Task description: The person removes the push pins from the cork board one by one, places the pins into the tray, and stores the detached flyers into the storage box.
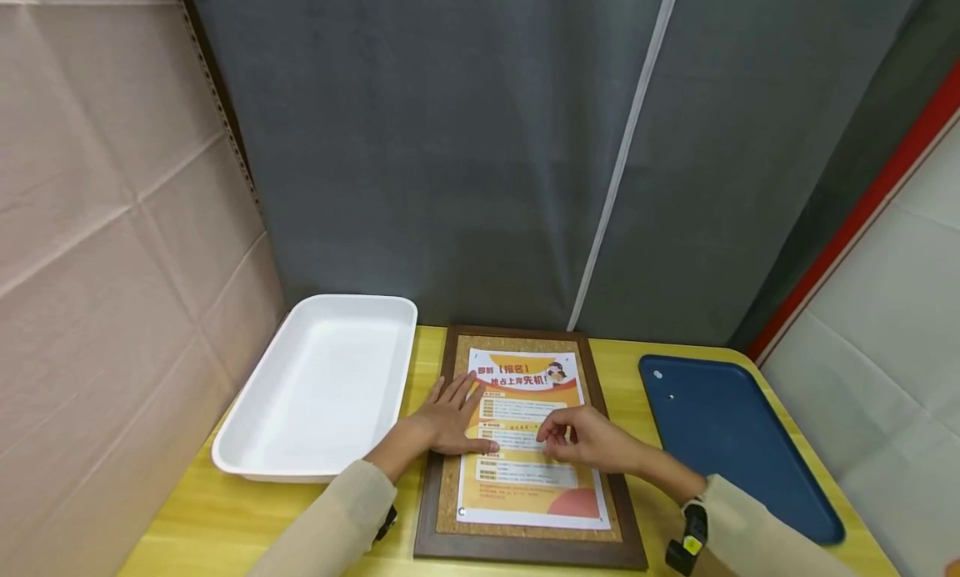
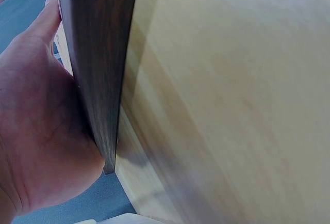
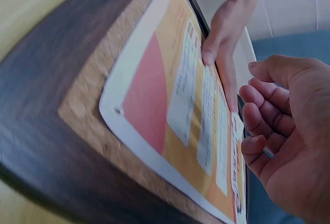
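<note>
A printed orange and white poster (image 1: pixel 525 498) lies on a cork board (image 1: pixel 447 498) with a dark wooden frame (image 1: pixel 525 549). My left hand (image 1: pixel 450 418) rests spread on the poster's left side and the frame, its wrist beside the frame's left edge. Over the poster's right half hovers my right hand (image 1: pixel 585 438), fingers loosely curled. In the right wrist view its thumb stands apart from the fingers (image 3: pixel 255 115), with nothing visible between them. Small marks show at the poster's corners; a small whitish round piece (image 1: pixel 462 512) sits at the lower left.
A white deep tray (image 1: pixel 315 385) stands left of the board. To the right lies a dark blue tray (image 1: pixel 742 444) with two tiny light pieces (image 1: pixel 657 374) near its far left corner. A grey curtain (image 1: pixel 450 143) hangs behind the yellow wooden table (image 1: pixel 195 523).
</note>
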Action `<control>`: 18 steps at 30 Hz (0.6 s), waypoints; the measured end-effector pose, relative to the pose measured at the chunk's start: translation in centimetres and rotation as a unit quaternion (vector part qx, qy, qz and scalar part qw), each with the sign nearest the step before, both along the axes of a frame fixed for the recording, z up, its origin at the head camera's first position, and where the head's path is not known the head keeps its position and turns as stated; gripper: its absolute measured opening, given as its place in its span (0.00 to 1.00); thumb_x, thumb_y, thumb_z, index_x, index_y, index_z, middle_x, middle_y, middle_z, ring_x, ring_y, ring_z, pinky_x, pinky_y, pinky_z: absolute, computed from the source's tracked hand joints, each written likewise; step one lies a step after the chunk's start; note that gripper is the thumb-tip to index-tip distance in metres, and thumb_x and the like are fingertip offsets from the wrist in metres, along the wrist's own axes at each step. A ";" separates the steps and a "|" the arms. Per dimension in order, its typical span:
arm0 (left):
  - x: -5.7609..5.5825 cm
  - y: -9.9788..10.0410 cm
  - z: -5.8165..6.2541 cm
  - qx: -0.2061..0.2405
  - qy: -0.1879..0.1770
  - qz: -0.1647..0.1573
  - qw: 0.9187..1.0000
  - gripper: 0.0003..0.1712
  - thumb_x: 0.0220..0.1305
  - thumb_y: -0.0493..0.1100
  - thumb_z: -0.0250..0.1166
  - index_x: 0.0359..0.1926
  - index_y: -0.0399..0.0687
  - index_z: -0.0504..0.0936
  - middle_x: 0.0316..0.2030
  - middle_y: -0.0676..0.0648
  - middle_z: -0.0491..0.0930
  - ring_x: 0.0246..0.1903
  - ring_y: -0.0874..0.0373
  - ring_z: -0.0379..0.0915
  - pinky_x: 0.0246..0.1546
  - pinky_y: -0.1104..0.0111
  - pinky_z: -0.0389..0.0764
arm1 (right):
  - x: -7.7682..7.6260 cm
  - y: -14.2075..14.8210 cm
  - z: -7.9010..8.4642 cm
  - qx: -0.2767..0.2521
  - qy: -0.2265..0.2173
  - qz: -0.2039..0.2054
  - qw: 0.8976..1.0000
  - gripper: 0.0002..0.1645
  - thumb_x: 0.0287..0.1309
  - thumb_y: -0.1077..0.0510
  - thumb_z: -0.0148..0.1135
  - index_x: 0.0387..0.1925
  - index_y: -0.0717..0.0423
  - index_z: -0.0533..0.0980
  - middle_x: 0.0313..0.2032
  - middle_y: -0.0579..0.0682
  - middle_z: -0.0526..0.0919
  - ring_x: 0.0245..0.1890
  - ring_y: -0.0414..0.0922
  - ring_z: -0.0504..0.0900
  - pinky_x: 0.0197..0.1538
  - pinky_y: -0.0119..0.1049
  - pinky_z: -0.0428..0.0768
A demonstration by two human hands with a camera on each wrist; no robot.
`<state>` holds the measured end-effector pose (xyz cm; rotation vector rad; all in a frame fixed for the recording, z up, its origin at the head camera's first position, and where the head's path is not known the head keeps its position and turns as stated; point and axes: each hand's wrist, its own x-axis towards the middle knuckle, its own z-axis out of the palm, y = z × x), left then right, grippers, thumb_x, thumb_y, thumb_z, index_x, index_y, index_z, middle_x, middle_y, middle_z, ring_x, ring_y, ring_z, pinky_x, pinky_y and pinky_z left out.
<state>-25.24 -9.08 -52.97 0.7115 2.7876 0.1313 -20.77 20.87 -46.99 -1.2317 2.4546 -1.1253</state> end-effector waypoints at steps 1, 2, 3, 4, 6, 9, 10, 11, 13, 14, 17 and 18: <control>0.1 0.0 0.0 0.004 0.000 0.002 1.000 0.70 0.61 0.89 0.49 0.87 0.53 0.38 0.86 0.45 0.30 0.85 0.49 0.22 0.81 0.45 0.26 | 0.1 -0.2 -0.1 -0.001 -0.002 0.002 1.000 0.04 0.66 0.65 0.71 0.42 0.59 0.85 0.32 0.39 0.83 0.31 0.31 0.75 0.32 0.29 0.78; 0.1 0.1 0.1 0.005 -0.001 0.005 1.000 0.70 0.61 0.88 0.50 0.87 0.53 0.38 0.86 0.45 0.29 0.85 0.49 0.21 0.81 0.45 0.26 | 0.2 -0.5 -0.2 -0.002 -0.006 0.003 1.000 0.04 0.66 0.65 0.72 0.42 0.59 0.85 0.31 0.38 0.83 0.31 0.30 0.75 0.32 0.29 0.77; 0.1 0.1 0.1 0.006 -0.001 0.006 1.000 0.70 0.61 0.88 0.50 0.87 0.53 0.38 0.86 0.46 0.30 0.85 0.50 0.21 0.81 0.45 0.26 | 0.2 -0.7 -0.4 -0.003 -0.009 0.005 1.000 0.04 0.66 0.65 0.72 0.41 0.59 0.85 0.31 0.38 0.82 0.31 0.30 0.75 0.33 0.28 0.77; 0.2 0.1 0.1 0.006 0.001 0.007 1.000 0.70 0.61 0.88 0.51 0.87 0.53 0.38 0.86 0.46 0.30 0.85 0.50 0.21 0.81 0.45 0.26 | 0.3 -0.9 -0.5 -0.004 -0.013 0.007 1.000 0.04 0.66 0.64 0.72 0.41 0.58 0.85 0.30 0.38 0.82 0.31 0.30 0.75 0.33 0.28 0.78; 0.2 0.1 0.1 0.009 0.003 0.008 1.000 0.69 0.61 0.88 0.51 0.87 0.53 0.39 0.86 0.45 0.31 0.85 0.50 0.22 0.81 0.45 0.27 | 0.5 -1.3 -0.7 -0.008 -0.019 0.013 1.000 0.04 0.66 0.64 0.73 0.41 0.58 0.85 0.30 0.38 0.81 0.30 0.30 0.75 0.32 0.28 0.78; 0.2 0.1 0.1 0.007 0.005 0.007 1.000 0.69 0.61 0.88 0.51 0.87 0.53 0.40 0.86 0.45 0.31 0.85 0.49 0.23 0.82 0.45 0.27 | 0.9 -2.0 -0.9 -0.011 -0.028 0.021 0.999 0.04 0.66 0.62 0.73 0.41 0.57 0.85 0.29 0.38 0.81 0.29 0.30 0.75 0.31 0.27 0.78; 0.2 0.1 0.0 0.006 0.006 0.007 1.000 0.69 0.61 0.88 0.51 0.87 0.53 0.40 0.86 0.45 0.31 0.85 0.49 0.23 0.82 0.45 0.27 | 1.0 -2.2 -0.9 -0.012 -0.031 0.023 0.999 0.04 0.66 0.62 0.73 0.41 0.57 0.85 0.29 0.38 0.81 0.29 0.29 0.75 0.31 0.27 0.78; 0.2 0.1 0.0 0.005 0.006 0.007 1.000 0.69 0.61 0.88 0.50 0.87 0.53 0.39 0.86 0.45 0.31 0.85 0.49 0.23 0.81 0.45 0.27 | 1.2 -2.5 -1.0 -0.013 -0.033 0.025 0.999 0.04 0.67 0.61 0.73 0.41 0.56 0.85 0.29 0.38 0.81 0.28 0.29 0.74 0.30 0.27 0.78; 0.1 0.0 0.0 0.002 0.008 0.006 1.000 0.69 0.61 0.88 0.50 0.87 0.54 0.39 0.86 0.45 0.30 0.85 0.49 0.22 0.81 0.45 0.27 | 1.4 -3.0 -1.1 -0.013 -0.035 0.029 0.999 0.04 0.66 0.61 0.73 0.41 0.56 0.85 0.28 0.39 0.81 0.28 0.29 0.74 0.30 0.26 0.77; 0.1 0.0 -0.1 0.001 0.009 0.005 1.000 0.69 0.61 0.88 0.49 0.87 0.54 0.39 0.86 0.45 0.30 0.85 0.49 0.22 0.82 0.45 0.27 | 1.5 -3.2 -1.2 -0.014 -0.036 0.032 0.999 0.04 0.66 0.61 0.73 0.41 0.57 0.85 0.28 0.40 0.82 0.27 0.29 0.74 0.30 0.26 0.77; 0.1 0.1 -0.1 -0.002 0.009 0.003 1.000 0.69 0.62 0.88 0.49 0.87 0.54 0.38 0.86 0.45 0.30 0.85 0.49 0.22 0.82 0.45 0.28 | 1.8 -3.8 -1.5 -0.016 -0.042 0.041 0.998 0.04 0.67 0.62 0.73 0.41 0.57 0.85 0.28 0.41 0.82 0.27 0.29 0.75 0.29 0.27 0.78; 0.1 0.1 -0.1 -0.003 0.010 0.002 1.000 0.68 0.62 0.88 0.49 0.87 0.54 0.38 0.86 0.45 0.30 0.85 0.49 0.22 0.82 0.45 0.28 | 1.9 -4.0 -1.6 -0.016 -0.044 0.043 0.998 0.04 0.67 0.62 0.73 0.41 0.57 0.85 0.28 0.41 0.82 0.27 0.28 0.75 0.30 0.27 0.79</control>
